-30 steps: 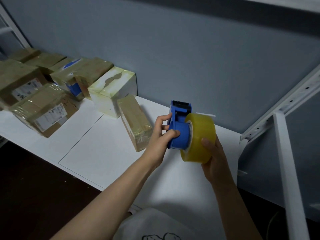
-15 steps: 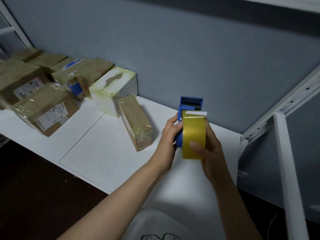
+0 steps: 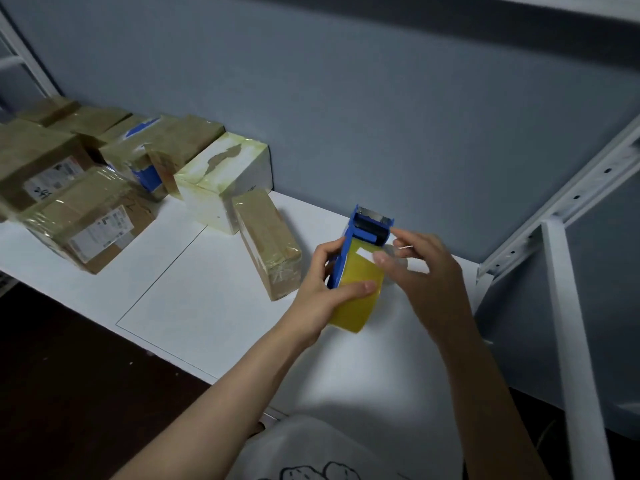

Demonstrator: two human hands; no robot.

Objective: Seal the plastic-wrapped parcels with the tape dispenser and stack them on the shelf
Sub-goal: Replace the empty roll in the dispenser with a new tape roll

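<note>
**Blue tape dispenser, held in two hands above a white shelf**

Item 1. Tape dispenser [image 3: 372,225]: blue plastic frame, cutter head pointing away from the person towards the grey wall [image 3: 346,98]. It carries a yellow tape roll [image 3: 356,303] with a small white tab [image 3: 365,252] on its outer face. It is held off the shelf [image 3: 207,289], over the right half of the shelf.

Item 2. Left hand [image 3: 322,292]: grips the dispenser from the left. The thumb lies across the face of the roll and the fingers [image 3: 330,245] curl round the blue frame.

Item 3. Right hand [image 3: 426,275]: thumb and forefinger are closed together in a pinch on the tape end [image 3: 394,252], just beside the white tab and below the cutter head. The film there is clear and blurred. The other fingers are loosely bent.

Item 4. Small brown parcel [image 3: 270,251]: plastic-wrapped and lying on the shelf just left of the left hand, apart from it. Its far end touches the white box.

Item 5. White box [image 3: 221,181]: wrapped in yellowed tape, with a torn patch on top. It stands near the wall.

Item 6. Labelled carton [image 3: 90,223]: wrapped, at the shelf's front left. Further brown parcels [image 3: 86,116] are crowded behind it, one showing blue [image 3: 149,174].

Item 7. White steel upright [image 3: 571,323] and slotted rail [image 3: 571,192]: rack frame at the right.
</note>
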